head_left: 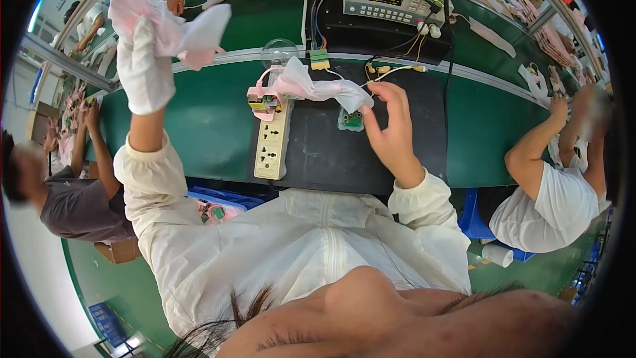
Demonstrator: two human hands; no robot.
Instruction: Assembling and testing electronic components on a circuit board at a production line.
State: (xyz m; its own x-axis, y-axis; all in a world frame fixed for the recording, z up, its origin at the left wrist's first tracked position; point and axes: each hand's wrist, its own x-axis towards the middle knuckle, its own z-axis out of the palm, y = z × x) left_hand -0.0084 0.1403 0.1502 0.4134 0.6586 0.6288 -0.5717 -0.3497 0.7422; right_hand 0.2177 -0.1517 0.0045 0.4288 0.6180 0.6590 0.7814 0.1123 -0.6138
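My left hand (147, 69), in a white glove, is raised at the left with its fingers closed on a crumpled white-and-pink plastic-wrapped bundle (165, 26). My bare right hand (392, 126) has thumb and fingertips around the right end of a second wrapped bundle (311, 86). That bundle stretches over the black mat from a pink plug-in adapter (266, 101) with its circuit parts exposed. The adapter sits at the top of a cream power strip (270, 149). Beneath the bundle's right end lies a small green circuit board (351, 119). Whatever is inside the wraps is hidden.
A bench meter (394, 1) with a lit screen stands behind the black mat (318, 159). A green connector (319, 59) and loose cables lie before it. Co-workers sit left and right, beside the green bench (218, 139). A blue bin (225, 197) is under its edge.
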